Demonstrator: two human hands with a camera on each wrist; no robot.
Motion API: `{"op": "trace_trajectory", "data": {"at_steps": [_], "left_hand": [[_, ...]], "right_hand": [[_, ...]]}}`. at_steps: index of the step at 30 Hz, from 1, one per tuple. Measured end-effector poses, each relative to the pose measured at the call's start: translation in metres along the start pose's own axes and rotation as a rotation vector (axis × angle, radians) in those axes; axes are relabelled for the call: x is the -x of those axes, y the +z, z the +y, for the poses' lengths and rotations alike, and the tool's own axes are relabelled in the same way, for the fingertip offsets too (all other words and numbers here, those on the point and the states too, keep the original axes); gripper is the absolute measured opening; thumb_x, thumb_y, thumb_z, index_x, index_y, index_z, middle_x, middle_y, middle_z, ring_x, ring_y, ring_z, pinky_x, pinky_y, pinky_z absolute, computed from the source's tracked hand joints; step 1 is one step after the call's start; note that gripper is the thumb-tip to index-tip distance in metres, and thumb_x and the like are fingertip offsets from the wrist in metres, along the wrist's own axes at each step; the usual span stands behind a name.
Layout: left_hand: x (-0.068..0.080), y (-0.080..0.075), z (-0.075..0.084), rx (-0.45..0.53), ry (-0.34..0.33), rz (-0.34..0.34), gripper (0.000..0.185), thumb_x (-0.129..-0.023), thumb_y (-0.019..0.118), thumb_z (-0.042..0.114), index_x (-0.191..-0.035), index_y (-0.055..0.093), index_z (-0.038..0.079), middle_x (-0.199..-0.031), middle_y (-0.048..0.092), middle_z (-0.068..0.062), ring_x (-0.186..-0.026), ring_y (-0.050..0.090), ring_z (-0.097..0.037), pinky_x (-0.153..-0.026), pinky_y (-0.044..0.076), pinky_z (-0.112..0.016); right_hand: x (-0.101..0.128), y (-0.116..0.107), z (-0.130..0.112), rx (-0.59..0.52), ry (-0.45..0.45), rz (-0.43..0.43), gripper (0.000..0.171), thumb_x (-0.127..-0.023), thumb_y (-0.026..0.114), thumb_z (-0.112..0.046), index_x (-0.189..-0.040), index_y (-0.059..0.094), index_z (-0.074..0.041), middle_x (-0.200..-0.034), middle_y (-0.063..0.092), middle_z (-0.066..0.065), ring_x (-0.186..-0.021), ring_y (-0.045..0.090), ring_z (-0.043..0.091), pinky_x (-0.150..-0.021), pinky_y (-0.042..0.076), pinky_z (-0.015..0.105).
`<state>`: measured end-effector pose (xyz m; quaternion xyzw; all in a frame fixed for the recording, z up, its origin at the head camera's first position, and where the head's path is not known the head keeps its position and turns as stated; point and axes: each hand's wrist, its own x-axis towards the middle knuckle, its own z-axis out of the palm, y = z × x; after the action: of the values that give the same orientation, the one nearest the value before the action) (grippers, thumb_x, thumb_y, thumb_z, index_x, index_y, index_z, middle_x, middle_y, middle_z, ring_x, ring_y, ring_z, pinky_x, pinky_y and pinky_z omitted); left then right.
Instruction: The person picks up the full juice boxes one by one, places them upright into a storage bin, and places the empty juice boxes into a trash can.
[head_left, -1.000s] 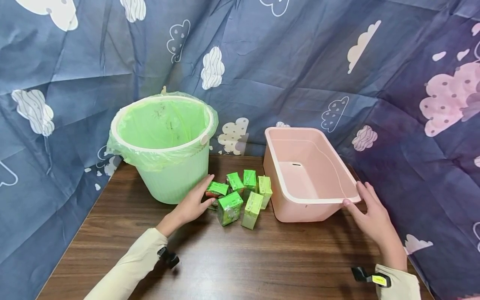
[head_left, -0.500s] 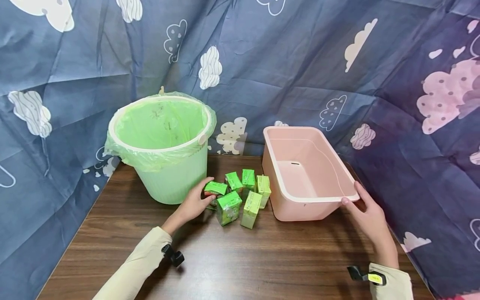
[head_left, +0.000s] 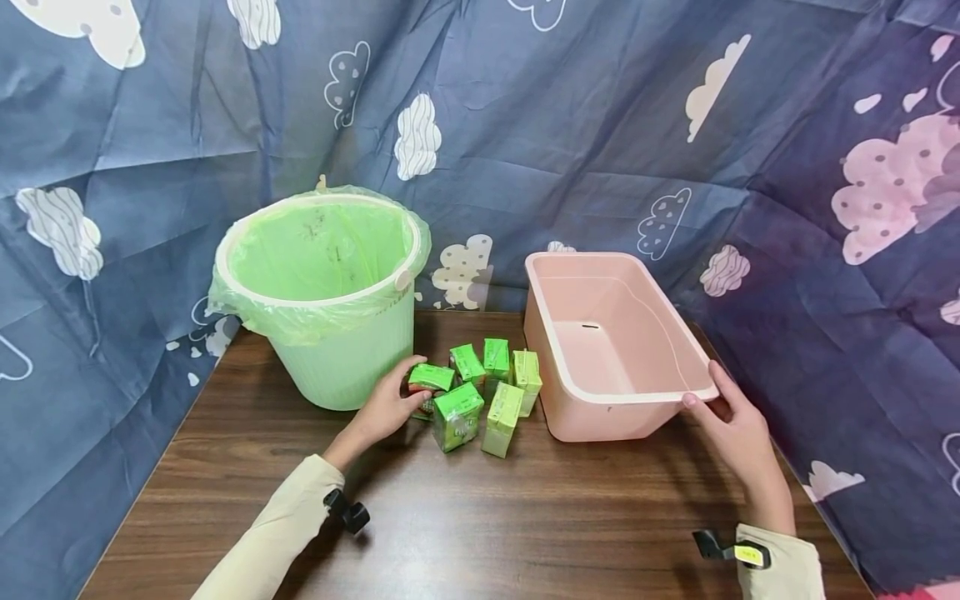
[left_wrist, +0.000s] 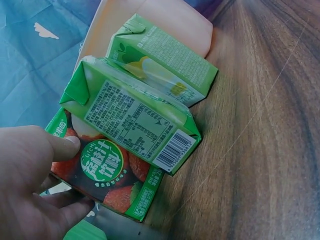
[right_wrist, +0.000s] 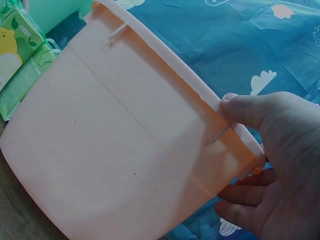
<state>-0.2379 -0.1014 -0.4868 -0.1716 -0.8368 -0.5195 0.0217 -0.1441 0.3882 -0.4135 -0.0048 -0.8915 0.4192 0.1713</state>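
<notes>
The left hand (head_left: 390, 408) now pinches the lychee carton (left_wrist: 102, 175), lower centre, among 6 cartons on the counter (head_left: 480, 517). The right hand (head_left: 738, 433) has closed on the pink bin (head_left: 592, 417) corner, steadying it.

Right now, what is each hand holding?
Left hand: grips a juice carton.
Right hand: grips the pink tub at its rim corner.

Green-lined pale bin (head_left: 330, 283) left of centre in the head view, wood-grain table (head_left: 510, 517) across the lower frame, blue cloud-print cloth (head_left: 525, 125) filling the top and sides
</notes>
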Motion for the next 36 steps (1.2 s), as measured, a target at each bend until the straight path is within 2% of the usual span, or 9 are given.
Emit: {"op": "trace_trajectory", "data": {"at_steps": [4,7,16,20,26,29,36], "left_hand": [[0.0,0.0,-0.001,-0.002,0.004,0.006,0.059,-0.092,0.074,0.006,-0.145,0.049,0.007,-0.133,0.06,-0.019,-0.119,0.057,-0.033,-0.099,0.047,-0.051],[0.0,0.0,-0.003,0.038,0.0,0.014,0.056,-0.091,0.074,0.003,-0.141,0.052,0.005,-0.131,0.062,-0.02,-0.12,0.059,-0.035,-0.099,0.05,-0.05],[0.003,-0.001,-0.006,0.136,-0.068,0.092,0.051,-0.085,0.08,0.002,-0.131,0.058,-0.002,-0.123,0.066,-0.02,-0.114,0.065,-0.033,-0.09,0.056,-0.037],[0.003,-0.001,-0.001,0.133,-0.086,0.104,0.051,-0.084,0.081,0.003,-0.13,0.059,-0.001,-0.122,0.067,-0.019,-0.111,0.067,-0.033,-0.084,0.058,-0.033],[0.004,-0.005,0.008,0.134,-0.069,0.149,0.049,-0.083,0.081,0.002,-0.127,0.061,-0.001,-0.121,0.067,-0.021,-0.116,0.064,-0.035,-0.093,0.056,-0.039],[0.004,-0.007,0.013,0.148,-0.061,0.175,0.048,-0.082,0.082,0.002,-0.126,0.062,0.0,-0.121,0.067,-0.021,-0.117,0.064,-0.036,-0.094,0.055,-0.037],[0.004,-0.011,0.031,0.248,-0.048,0.206,0.044,-0.082,0.083,0.001,-0.122,0.066,0.005,-0.115,0.07,-0.019,-0.113,0.066,-0.031,-0.089,0.056,-0.029]], "right_hand": [[-0.001,0.0,0.002,-0.01,-0.002,0.001,0.075,-0.099,0.068,-0.019,-0.16,0.026,-0.009,-0.159,0.029,0.027,-0.116,0.042,-0.017,-0.086,0.038,-0.001],[-0.001,0.0,0.004,-0.015,-0.001,0.0,0.075,-0.099,0.068,-0.018,-0.161,0.026,-0.011,-0.16,0.029,0.026,-0.117,0.042,-0.015,-0.086,0.038,0.0],[-0.001,0.004,0.006,-0.039,0.004,-0.009,0.075,-0.099,0.067,-0.018,-0.161,0.024,-0.012,-0.161,0.027,0.025,-0.12,0.043,-0.012,-0.087,0.039,0.001],[0.001,0.004,0.005,-0.046,0.005,0.007,0.075,-0.099,0.067,-0.016,-0.16,0.025,-0.008,-0.16,0.028,0.027,-0.121,0.045,-0.01,-0.087,0.039,0.001],[0.0,0.003,0.004,-0.059,0.008,0.003,0.075,-0.1,0.066,-0.015,-0.161,0.023,-0.01,-0.161,0.026,0.026,-0.129,0.045,-0.001,-0.089,0.039,0.001],[0.0,0.003,0.005,-0.061,0.007,-0.002,0.075,-0.1,0.066,-0.015,-0.161,0.023,-0.011,-0.161,0.026,0.026,-0.13,0.045,0.002,-0.089,0.039,0.002],[-0.001,0.004,0.008,-0.077,0.015,0.0,0.075,-0.099,0.066,-0.014,-0.161,0.023,-0.01,-0.161,0.026,0.026,-0.126,0.046,-0.003,-0.088,0.039,0.001]]}}
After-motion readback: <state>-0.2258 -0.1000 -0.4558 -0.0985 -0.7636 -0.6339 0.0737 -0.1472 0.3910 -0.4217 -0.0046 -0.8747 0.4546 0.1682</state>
